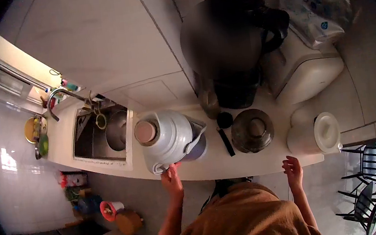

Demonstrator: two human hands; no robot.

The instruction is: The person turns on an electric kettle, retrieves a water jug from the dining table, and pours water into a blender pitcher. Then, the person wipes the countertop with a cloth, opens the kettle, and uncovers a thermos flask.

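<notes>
The left hand (171, 179), its grip unclear, appears to be handling the pale vacuum jug (171, 130) on the counter (275, 157) beside the sink (104, 162), while the right hand (293, 168) hovers empty, fingers loosely parted; shifting the jug would call for a secure handle hold.

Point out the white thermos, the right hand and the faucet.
White thermos (171, 136): head view, on its body.
Right hand (293, 170): head view, on its middle.
Faucet (59, 90): head view, on its curved spout.
</notes>
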